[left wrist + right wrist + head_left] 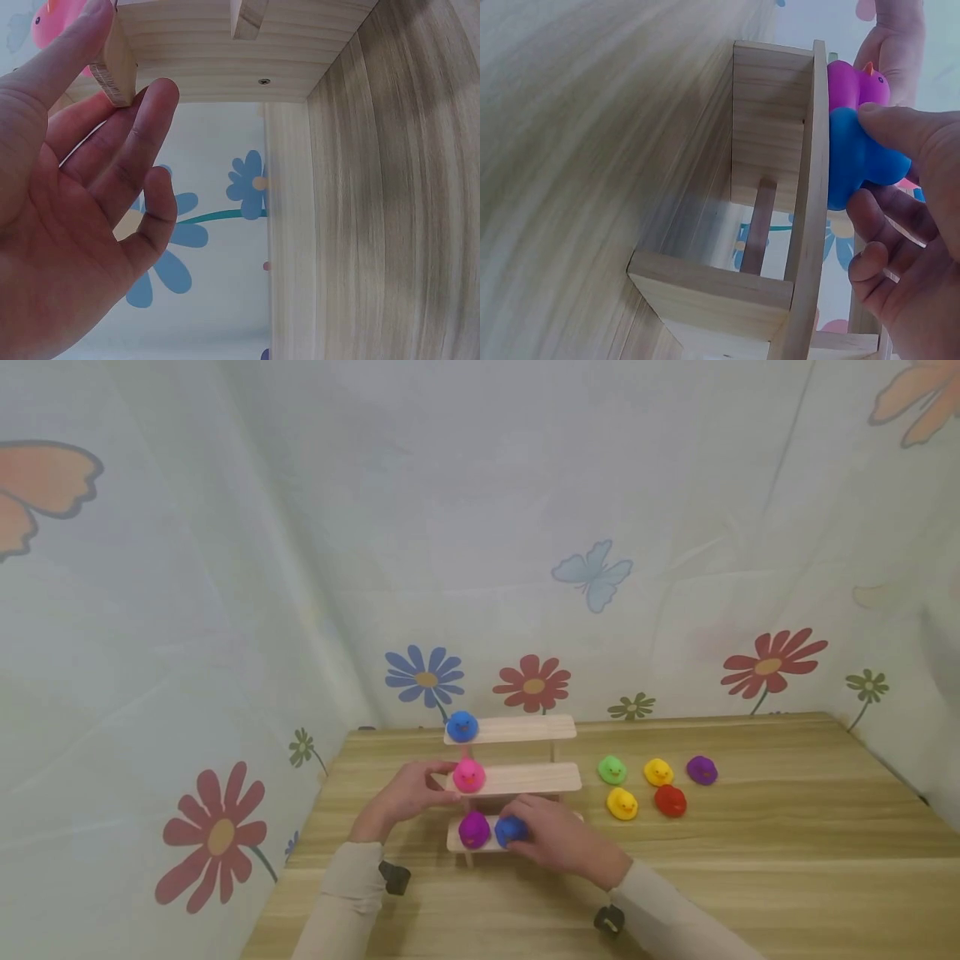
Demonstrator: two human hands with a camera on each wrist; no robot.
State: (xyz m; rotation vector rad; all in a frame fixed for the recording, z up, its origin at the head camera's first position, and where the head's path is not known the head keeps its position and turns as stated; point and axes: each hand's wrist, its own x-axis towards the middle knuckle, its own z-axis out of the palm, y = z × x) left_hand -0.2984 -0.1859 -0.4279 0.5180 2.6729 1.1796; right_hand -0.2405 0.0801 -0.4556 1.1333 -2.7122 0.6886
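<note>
A small three-tier wooden shelf (pixel 534 777) stands on the table. My left hand (pixel 408 792) holds the left end of its middle board, with the thumb beside the pink rubber duck (pixel 468 776) and the other fingers around the board's end. My right hand (pixel 558 833) pinches a blue rubber duck (pixel 855 161) between thumb and fingers at the bottom board (pixel 810 202). That duck sits right beside a purple rubber duck (pixel 474 830) on the same board. Another blue duck (pixel 462 727) sits at the left end of the top board.
Right of the shelf, loose ducks lie on the table (pixel 787 827): a green one (pixel 612 770), two yellow ones, including one in front (pixel 622 803), a red one (pixel 671 801) lying tipped, and a purple one (pixel 702 770). A flowered cloth (pixel 480 527) hangs behind.
</note>
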